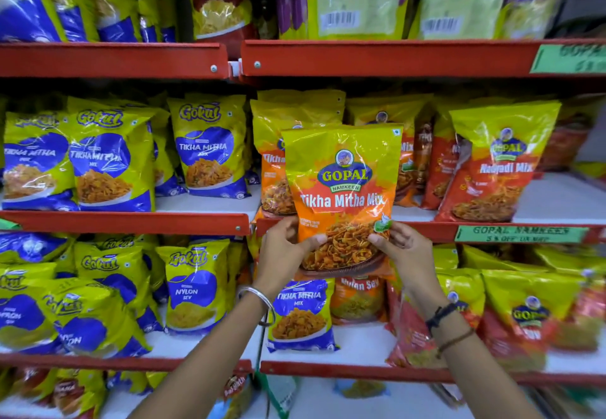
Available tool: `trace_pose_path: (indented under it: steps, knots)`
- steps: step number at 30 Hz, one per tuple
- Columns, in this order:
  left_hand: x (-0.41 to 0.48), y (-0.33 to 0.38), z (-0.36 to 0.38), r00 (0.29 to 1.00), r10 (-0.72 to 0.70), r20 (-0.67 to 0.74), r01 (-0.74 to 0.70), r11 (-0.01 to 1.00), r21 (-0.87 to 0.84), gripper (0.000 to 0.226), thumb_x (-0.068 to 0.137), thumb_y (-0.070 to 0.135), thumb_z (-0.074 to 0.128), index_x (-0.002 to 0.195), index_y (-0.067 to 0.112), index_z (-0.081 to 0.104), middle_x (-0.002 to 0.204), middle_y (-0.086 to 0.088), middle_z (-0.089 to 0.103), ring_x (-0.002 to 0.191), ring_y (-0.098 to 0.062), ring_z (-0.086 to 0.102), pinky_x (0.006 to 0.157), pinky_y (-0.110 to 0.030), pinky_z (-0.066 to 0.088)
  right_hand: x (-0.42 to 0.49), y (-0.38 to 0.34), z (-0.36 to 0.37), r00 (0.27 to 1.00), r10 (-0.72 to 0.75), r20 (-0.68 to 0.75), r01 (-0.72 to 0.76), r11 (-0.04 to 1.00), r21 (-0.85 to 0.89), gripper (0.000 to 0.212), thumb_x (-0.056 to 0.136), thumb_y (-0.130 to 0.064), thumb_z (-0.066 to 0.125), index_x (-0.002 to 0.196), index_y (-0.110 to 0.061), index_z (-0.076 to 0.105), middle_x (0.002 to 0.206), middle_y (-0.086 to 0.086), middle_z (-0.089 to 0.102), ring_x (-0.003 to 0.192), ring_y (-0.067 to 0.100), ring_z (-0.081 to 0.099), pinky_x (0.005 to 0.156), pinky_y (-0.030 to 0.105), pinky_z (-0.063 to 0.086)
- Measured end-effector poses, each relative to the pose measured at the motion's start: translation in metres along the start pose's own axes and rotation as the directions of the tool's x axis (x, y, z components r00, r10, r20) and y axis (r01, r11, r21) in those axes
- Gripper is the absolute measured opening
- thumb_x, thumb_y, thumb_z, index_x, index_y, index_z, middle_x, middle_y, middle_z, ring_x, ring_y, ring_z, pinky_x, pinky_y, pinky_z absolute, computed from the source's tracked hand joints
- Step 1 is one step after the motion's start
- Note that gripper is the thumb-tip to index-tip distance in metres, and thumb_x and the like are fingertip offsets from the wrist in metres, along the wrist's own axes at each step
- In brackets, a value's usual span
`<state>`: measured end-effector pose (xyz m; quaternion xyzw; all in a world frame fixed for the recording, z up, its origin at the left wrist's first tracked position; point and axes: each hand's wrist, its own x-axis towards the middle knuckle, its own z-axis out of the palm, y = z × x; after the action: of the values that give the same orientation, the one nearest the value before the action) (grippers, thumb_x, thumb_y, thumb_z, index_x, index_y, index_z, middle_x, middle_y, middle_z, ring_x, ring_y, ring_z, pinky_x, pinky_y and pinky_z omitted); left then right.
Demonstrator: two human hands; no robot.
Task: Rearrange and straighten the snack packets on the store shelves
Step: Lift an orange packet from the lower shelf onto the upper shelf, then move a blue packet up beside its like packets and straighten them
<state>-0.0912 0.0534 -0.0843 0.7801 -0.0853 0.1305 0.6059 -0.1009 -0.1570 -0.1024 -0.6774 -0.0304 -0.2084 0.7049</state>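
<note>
Gopal Tikha Mitha Mix packet [342, 189] stands upright in the air, in front of the middle shelf [426, 230]. Both hands hold its bottom part. The left hand [284, 253] pinches the lower left edge, thumb on the front. The right hand [401, 251] pinches the lower right edge the same way. More orange packets [273, 172] stand just behind it. Blue Gokul packets [210, 149] stand to the left.

Bare shelf [554, 200] right of Nadiadi Mix packet [492, 163]
</note>
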Motion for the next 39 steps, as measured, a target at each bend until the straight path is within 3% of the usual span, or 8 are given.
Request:
trace_pose_path:
  steps: [4, 10, 15, 21, 26, 29, 36, 39]
  knots:
    - [0.031, 0.027, 0.032, 0.996, 0.086, -0.015, -0.086, 0.996, -0.008, 0.062, 0.067, 0.037, 0.079, 0.119, 0.011, 0.055, 0.114, -0.008, 0.069, 0.106, -0.022, 0.064, 0.093, -0.045, 0.052, 0.036, -0.021, -0.023, 0.995, -0.082, -0.06, 0.081, 0.997, -0.014, 0.052, 0.076, -0.007, 0.075, 0.125, -0.005, 0.057, 0.115, 0.001, 0.063, 0.106, 0.011, 0.059, 0.09, 0.029, 0.049]
    - [0.082, 0.047, 0.09, 0.987, 0.163, -0.012, -0.163, 0.986, -0.036, 0.057, 0.077, 0.022, 0.073, 0.126, 0.011, 0.045, 0.124, -0.013, 0.062, 0.116, -0.025, 0.058, 0.097, -0.044, 0.048, 0.097, -0.018, -0.055, 0.983, -0.139, -0.117, 0.14, 0.99, 0.003, 0.042, 0.079, -0.002, 0.071, 0.117, -0.01, 0.056, 0.106, 0.001, 0.066, 0.092, -0.002, 0.064, 0.077, 0.021, 0.052]
    - [0.109, 0.02, 0.121, 0.989, 0.147, 0.014, -0.147, 0.988, 0.04, 0.051, 0.079, 0.031, 0.07, 0.122, 0.014, 0.048, 0.116, -0.01, 0.066, 0.11, -0.025, 0.06, 0.094, -0.05, 0.05, 0.126, 0.017, -0.068, 0.99, -0.108, -0.095, 0.1, 0.991, -0.09, 0.055, 0.082, -0.017, 0.071, 0.132, -0.006, 0.05, 0.127, 0.015, 0.063, 0.116, 0.026, 0.06, 0.092, 0.051, 0.052]
    - [0.122, 0.0, 0.133, 0.982, 0.185, 0.024, -0.186, 0.965, 0.185, 0.05, 0.088, 0.034, 0.06, 0.129, 0.012, 0.043, 0.109, -0.01, 0.066, 0.098, -0.027, 0.062, 0.075, -0.034, 0.048, 0.133, 0.03, -0.067, 0.983, -0.174, -0.06, 0.144, 0.929, -0.34, 0.049, 0.087, -0.037, 0.062, 0.129, -0.012, 0.054, 0.118, 0.002, 0.066, 0.112, 0.017, 0.062, 0.093, 0.03, 0.049]
    - [0.102, -0.012, 0.126, 0.975, 0.22, -0.038, -0.215, 0.972, 0.099, 0.052, 0.088, 0.033, 0.06, 0.133, 0.016, 0.04, 0.132, -0.008, 0.056, 0.12, -0.02, 0.054, 0.098, -0.041, 0.048, 0.1, 0.034, -0.051, 0.922, -0.302, -0.242, 0.175, 0.883, -0.436, 0.055, 0.091, -0.031, 0.06, 0.137, -0.007, 0.044, 0.138, 0.011, 0.051, 0.125, 0.013, 0.045, 0.098, 0.014, 0.032]
    - [0.072, -0.027, 0.11, 0.947, 0.287, -0.144, -0.286, 0.958, 0.029, 0.043, 0.091, 0.025, 0.056, 0.133, 0.017, 0.044, 0.137, -0.001, 0.052, 0.127, -0.01, 0.047, 0.104, -0.032, 0.043, 0.066, 0.045, -0.036, 0.873, -0.418, -0.251, 0.273, 0.846, -0.458, 0.044, 0.092, -0.028, 0.057, 0.13, -0.007, 0.05, 0.131, 0.011, 0.053, 0.124, 0.019, 0.046, 0.105, 0.026, 0.035]
    - [-0.004, -0.12, 0.056, 0.94, 0.24, -0.241, -0.219, 0.969, 0.111, 0.029, 0.092, 0.014, 0.047, 0.12, 0.013, 0.053, 0.128, -0.004, 0.057, 0.119, -0.01, 0.051, 0.101, -0.017, 0.039, -0.02, 0.127, 0.012, 0.978, -0.197, -0.065, 0.16, 0.917, -0.366, 0.034, 0.089, -0.038, 0.05, 0.113, -0.016, 0.061, 0.108, -0.006, 0.06, 0.104, 0.004, 0.053, 0.093, 0.018, 0.04]
    - [-0.02, -0.172, 0.034, 0.977, 0.079, -0.198, -0.054, 0.99, 0.131, 0.035, 0.09, 0.021, 0.048, 0.123, 0.01, 0.051, 0.129, -0.008, 0.056, 0.12, -0.017, 0.05, 0.102, -0.024, 0.038, -0.036, 0.175, 0.032, 0.999, 0.032, 0.025, -0.021, 0.938, -0.347, 0.026, 0.091, -0.024, 0.056, 0.115, -0.016, 0.058, 0.112, 0.001, 0.061, 0.103, 0.017, 0.059, 0.084, 0.01, 0.043]
